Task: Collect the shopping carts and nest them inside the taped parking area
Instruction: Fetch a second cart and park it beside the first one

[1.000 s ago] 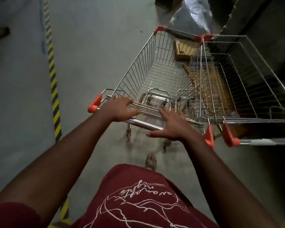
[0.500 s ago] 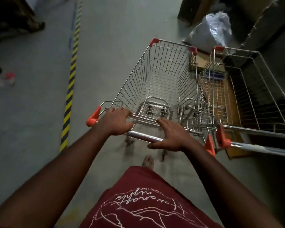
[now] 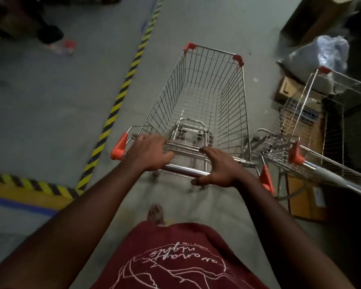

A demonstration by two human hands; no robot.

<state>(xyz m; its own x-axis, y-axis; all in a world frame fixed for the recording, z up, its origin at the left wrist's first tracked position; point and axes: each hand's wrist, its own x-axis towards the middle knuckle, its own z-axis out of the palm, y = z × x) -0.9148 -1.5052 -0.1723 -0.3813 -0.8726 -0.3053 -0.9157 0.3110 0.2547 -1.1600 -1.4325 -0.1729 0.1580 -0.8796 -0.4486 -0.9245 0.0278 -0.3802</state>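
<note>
Pushing a shopping cart [image 3: 204, 101] across the grey floor [image 3: 50, 90] is the step in hand, judging by how both hands sit on its shiny handle bar [image 3: 186, 171]. The left hand [image 3: 149, 152] is curled over the bar near the orange end cap [image 3: 118, 147], holding it. The right hand [image 3: 219, 168] lies on the bar with its fingers mostly straight and its thumb spread out below, so it seems to press more than to squeeze. The cart's wire basket is empty and points away from the person. A second shopping cart [image 3: 331, 130] stands just beside it on the right, turned at a slant, and the two are not nested. A yellow and black tape line [image 3: 121, 94] runs along the floor to the left and turns a corner near the person's left arm. A plastic bag [image 3: 321, 53] and a cardboard box [image 3: 288, 90] sit past the second cart. Next, the person likely has to steer the cart so it lines up with the other one, then slide one into the other, inside the tape. The wheels may swing, so a firm hold with both hands would help.
</note>
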